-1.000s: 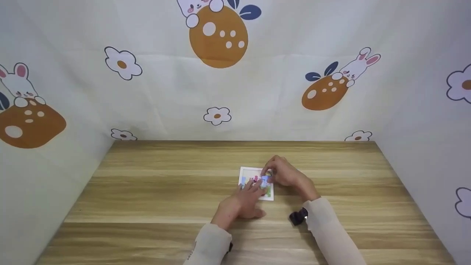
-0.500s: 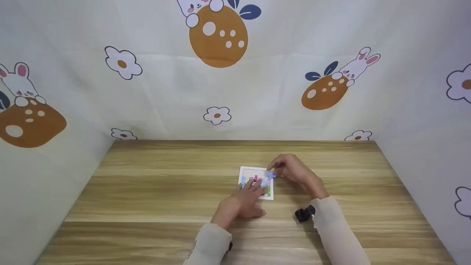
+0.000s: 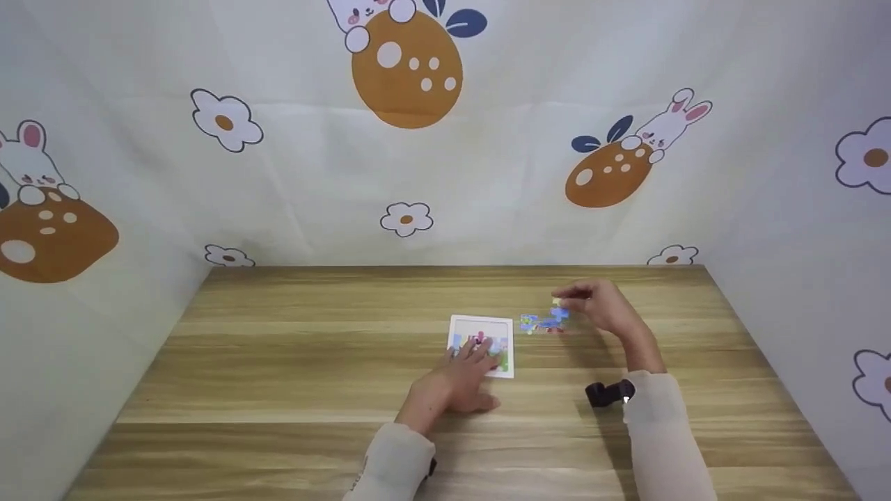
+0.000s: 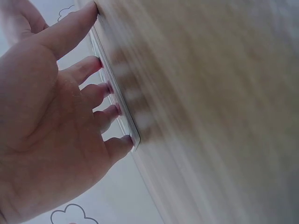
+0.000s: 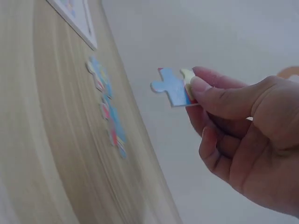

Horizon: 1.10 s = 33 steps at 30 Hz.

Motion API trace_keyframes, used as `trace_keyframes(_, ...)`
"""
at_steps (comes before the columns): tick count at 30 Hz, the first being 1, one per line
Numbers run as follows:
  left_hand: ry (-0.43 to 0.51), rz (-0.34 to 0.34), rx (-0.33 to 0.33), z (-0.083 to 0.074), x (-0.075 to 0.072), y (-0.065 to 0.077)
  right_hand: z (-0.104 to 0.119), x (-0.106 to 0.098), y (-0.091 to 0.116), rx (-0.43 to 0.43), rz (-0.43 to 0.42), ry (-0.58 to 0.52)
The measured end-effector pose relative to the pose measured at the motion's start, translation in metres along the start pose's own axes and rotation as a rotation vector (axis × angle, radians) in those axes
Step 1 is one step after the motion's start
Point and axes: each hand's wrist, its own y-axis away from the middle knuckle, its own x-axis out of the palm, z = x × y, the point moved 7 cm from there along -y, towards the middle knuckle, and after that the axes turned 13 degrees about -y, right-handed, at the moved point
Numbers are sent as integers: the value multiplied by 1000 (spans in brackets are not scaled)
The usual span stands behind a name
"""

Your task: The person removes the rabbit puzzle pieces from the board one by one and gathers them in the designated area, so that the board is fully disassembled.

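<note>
In the head view a small square jigsaw puzzle in a white frame [image 3: 510,355] lies on the table. My left hand [image 3: 456,383] rests its spread fingers on the lower part of the puzzle, covering some of the picture. The left wrist view shows those fingertips on the board's edge [image 4: 122,100]. Right of the frame, my right hand [image 3: 609,309] pinches a light-blue puzzle piece [image 5: 173,88] with a yellow patch between thumb and forefinger. It is lifted clear of the tabletop. Below it, loose puzzle pieces [image 5: 113,126] in blue and red lie on the wood.
The wood-grain table [image 3: 292,362] extends around both hands. A pale curtain [image 3: 313,174] with rabbit and fruit prints stands along its back and sides. A black wrist device [image 3: 607,394] sits by the right cuff.
My right hand has moved from the puzzle off to the right, carrying the puzzle piece. Loose pieces beside the frame have come into sight. The left hand stays on the board.
</note>
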Motion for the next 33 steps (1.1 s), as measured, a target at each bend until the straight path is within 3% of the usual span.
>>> trace_keyframes(10,6,-9,22,0,-1,0,-19,-22,6,73,-16,-9)
trace_keyframes(20,16,-5,6,0,-2,1,-43,-11,0,176,7,6)
trace_keyframes(33,-27,-28,20,0,-3,-1,-52,-8,-1,177,-2,-19)
